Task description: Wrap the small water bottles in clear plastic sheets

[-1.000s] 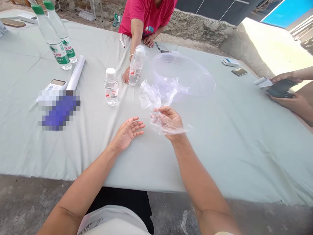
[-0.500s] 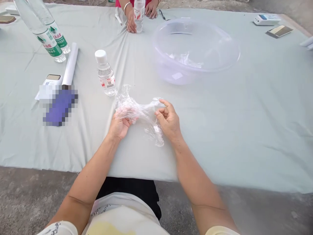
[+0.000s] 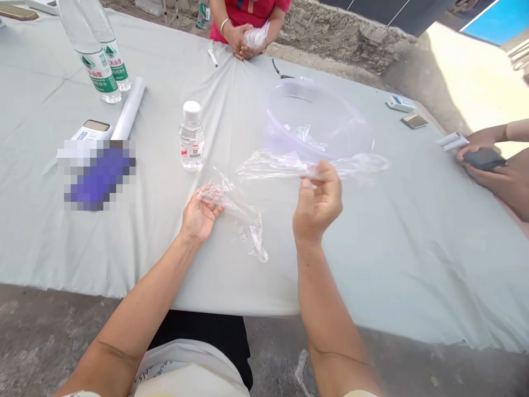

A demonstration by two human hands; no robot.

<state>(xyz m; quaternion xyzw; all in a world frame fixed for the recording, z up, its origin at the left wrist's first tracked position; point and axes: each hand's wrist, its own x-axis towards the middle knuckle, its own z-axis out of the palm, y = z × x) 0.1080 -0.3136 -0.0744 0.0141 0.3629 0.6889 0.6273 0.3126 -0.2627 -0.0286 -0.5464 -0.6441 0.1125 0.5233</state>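
My left hand (image 3: 199, 218), palm up with loosely curled fingers, holds a crumpled piece of clear plastic film (image 3: 253, 226). One end of that film hangs down toward the cloth. Between its thumb and fingers, my right hand (image 3: 319, 204) pinches a second strip of thin clear film (image 3: 270, 165). This strip stretches out to both sides in front of a clear purple-tinted basin (image 3: 285, 144). More crumpled film (image 3: 305, 138) is inside the basin. A small water bottle with a white cap (image 3: 192, 135) stands upright just beyond my left hand.
Two tall water bottles (image 3: 99, 71) and a white roll (image 3: 129, 110) are at the left, near a white device (image 3: 91, 132) and a blurred purple item (image 3: 99, 179). Across the table, a person's hands (image 3: 243, 44) hold a bottle. Another person's hands (image 3: 491, 165) hold a dark object at right.
My right hand has moved right and away, drawing a strip of film from the bunch in my left hand. The view has turned right. The person opposite has lifted and tilted their bottle.
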